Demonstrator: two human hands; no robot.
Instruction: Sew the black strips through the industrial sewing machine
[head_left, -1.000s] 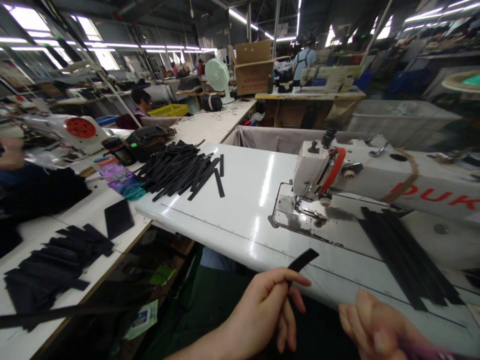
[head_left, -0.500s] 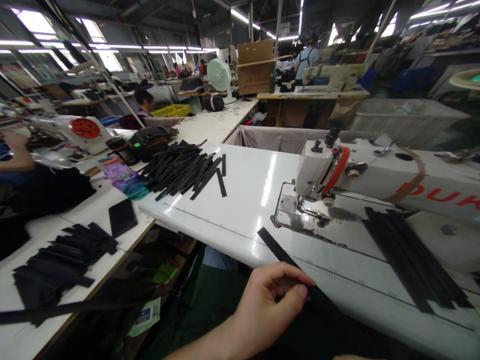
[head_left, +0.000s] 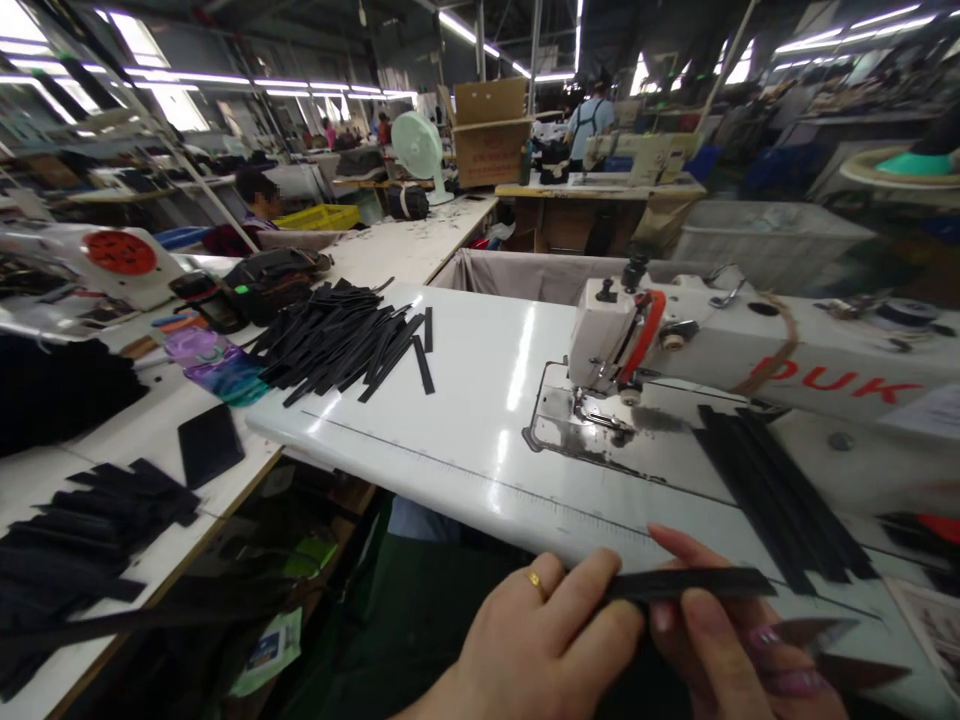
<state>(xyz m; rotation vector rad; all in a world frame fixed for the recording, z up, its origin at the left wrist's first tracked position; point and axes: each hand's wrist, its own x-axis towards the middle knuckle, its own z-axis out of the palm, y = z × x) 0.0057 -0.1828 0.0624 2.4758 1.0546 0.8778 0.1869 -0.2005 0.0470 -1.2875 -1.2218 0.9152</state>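
Observation:
A black fabric strip (head_left: 694, 583) stretches between my two hands above the front edge of the sewing table (head_left: 480, 350). My left hand (head_left: 536, 640), with a ring on one finger, is closed around its left end. My right hand (head_left: 731, 650) pinches it nearer the other end, which pokes out past the thumb. Two pointed blades of thread snips (head_left: 814, 634) jut to the right from under the right-hand fingers; their handles are hidden. Several longer black strips (head_left: 780, 500) lie on the machine bed just beyond my right hand.
A white sewing machine (head_left: 675, 340) stands at the right. Short black strips (head_left: 341, 335) are heaped at the table's far left. On the side table lie a dark phone (head_left: 211, 446), a purple-teal bottle (head_left: 214, 365) and more black strips (head_left: 90, 535). Other people work farther back.
My right hand has come into view with the snips and taken hold of the strip. The strip has swung from slanting across the table edge to nearly level. The view has shifted slightly right.

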